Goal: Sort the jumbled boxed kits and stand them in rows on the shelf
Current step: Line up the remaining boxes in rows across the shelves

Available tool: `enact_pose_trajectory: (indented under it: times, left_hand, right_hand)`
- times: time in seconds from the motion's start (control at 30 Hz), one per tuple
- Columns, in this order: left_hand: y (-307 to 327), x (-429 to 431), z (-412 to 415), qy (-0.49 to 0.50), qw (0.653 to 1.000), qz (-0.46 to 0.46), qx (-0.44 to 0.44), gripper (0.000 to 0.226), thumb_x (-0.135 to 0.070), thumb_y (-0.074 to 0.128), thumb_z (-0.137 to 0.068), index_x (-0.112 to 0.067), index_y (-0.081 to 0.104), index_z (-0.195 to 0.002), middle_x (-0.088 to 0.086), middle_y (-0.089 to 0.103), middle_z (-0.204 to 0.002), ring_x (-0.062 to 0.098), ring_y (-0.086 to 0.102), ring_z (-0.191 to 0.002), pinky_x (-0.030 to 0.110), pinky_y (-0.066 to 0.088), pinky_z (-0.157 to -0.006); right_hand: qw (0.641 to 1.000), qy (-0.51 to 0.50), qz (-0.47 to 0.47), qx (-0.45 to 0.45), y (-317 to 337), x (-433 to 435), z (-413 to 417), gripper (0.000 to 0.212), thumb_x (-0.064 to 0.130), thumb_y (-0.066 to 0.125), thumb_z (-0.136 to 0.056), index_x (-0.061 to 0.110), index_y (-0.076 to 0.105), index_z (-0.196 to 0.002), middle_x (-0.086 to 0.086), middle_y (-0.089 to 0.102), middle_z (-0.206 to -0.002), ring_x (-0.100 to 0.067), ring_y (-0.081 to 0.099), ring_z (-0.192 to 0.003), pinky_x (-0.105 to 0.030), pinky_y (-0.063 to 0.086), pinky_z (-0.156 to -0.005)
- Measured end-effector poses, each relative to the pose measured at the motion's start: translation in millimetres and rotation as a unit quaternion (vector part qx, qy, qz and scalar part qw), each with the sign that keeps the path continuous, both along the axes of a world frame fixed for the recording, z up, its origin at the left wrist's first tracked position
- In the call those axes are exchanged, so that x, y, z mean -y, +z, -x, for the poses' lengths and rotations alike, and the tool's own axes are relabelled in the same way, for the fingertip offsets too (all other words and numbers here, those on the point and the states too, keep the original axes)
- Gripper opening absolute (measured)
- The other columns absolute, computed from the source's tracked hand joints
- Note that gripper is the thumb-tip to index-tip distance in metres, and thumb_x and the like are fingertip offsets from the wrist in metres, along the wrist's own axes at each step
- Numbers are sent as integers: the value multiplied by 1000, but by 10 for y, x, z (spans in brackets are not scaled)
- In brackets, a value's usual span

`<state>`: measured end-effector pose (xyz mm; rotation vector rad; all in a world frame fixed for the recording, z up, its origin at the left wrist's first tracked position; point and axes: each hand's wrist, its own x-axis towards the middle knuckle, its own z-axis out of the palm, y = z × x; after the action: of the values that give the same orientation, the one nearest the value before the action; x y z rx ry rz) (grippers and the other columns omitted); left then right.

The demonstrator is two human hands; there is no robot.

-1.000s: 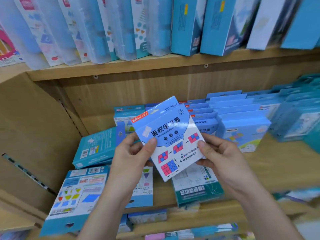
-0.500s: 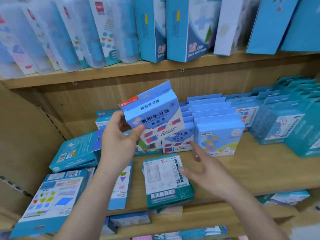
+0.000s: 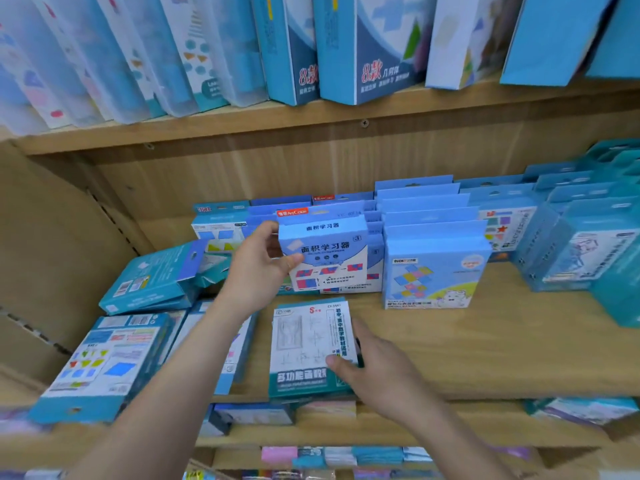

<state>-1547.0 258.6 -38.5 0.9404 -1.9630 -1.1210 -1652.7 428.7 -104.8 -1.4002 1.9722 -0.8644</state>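
My left hand (image 3: 258, 271) grips the left edge of a light-blue kit box with red and blue squares (image 3: 325, 258). The box stands upright at the front of a row of like boxes on the wooden shelf (image 3: 485, 348). My right hand (image 3: 377, 372) rests on the lower right corner of a teal-and-white flat kit box (image 3: 308, 348) lying face up at the shelf's front edge, thumb on its top face. Beside the row stands another row of light-blue boxes with a checker pattern (image 3: 433, 271).
Jumbled teal boxes (image 3: 156, 278) and a large flat kit (image 3: 104, 362) lie at the left. More teal boxes (image 3: 581, 244) stand in rows at the right. The upper shelf (image 3: 311, 123) holds tall upright boxes. A lower shelf shows small packs.
My left hand carried the light-blue box from in front of me to the shelf and stood it at the row's front. My right hand let go of it and dropped onto the teal-and-white box.
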Motion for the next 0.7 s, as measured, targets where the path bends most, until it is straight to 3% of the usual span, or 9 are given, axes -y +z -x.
enact_pose_trajectory:
  times: [0.13, 0.23, 0.37, 0.47, 0.6, 0.7]
  left_hand:
    - [-233, 17, 212, 20, 998, 20, 63, 33, -4, 70, -81, -21, 57, -106, -1, 67, -105, 15, 65, -96, 42, 54, -87]
    - [-346, -8, 332, 58, 987, 101, 115, 37, -14, 73, -80, -19, 59, -114, 3, 62, -106, 15, 61, -93, 37, 52, -86]
    - [-413, -62, 356, 95, 955, 186, 210, 43, -32, 71, -81, -26, 46, -117, -4, 69, -97, 21, 64, -89, 34, 50, -69]
    - [-487, -78, 380, 94, 945, 183, 253, 48, -36, 66, -84, -29, 33, -118, -5, 69, -85, 23, 65, -83, 31, 38, -57]
    - [-532, -73, 406, 97, 954, 173, 224, 57, -33, 68, -83, -29, 26, -122, -4, 69, -78, 24, 65, -79, 32, 42, -55]
    - [-554, -82, 405, 103, 952, 172, 231, 59, -35, 67, -84, -29, 23, -123, -3, 69, -78, 23, 65, -77, 32, 45, -54]
  right_hand:
    - [1000, -9, -8, 5, -10, 3, -3, 45, 41, 57, -90, 41, 37, -130, 19, 60, -124, -4, 57, -109, -25, 48, -84]
    - [1000, -16, -14, 14, -12, 0, -1, 43, 44, 56, -90, 40, 38, -129, 19, 61, -122, -5, 58, -106, -26, 49, -83]
    - [999, -29, -41, 13, 3, -34, 27, 54, 49, 53, -91, 28, 34, -136, 13, 61, -124, -6, 58, -105, -22, 49, -78]
    - [996, -69, -52, -8, 48, -78, 186, 67, 52, 52, -89, 26, 24, -145, 5, 57, -128, -12, 57, -110, -30, 49, -88]
    - [987, -155, 25, -34, 128, -171, 481, 63, 43, 57, -88, 30, 29, -144, 7, 55, -127, -10, 53, -108, -32, 46, -91]
    - [938, -263, 168, -151, 152, -251, 748, 62, 27, 68, -83, 18, 40, -138, -8, 50, -123, -21, 46, -113, -27, 35, -89]
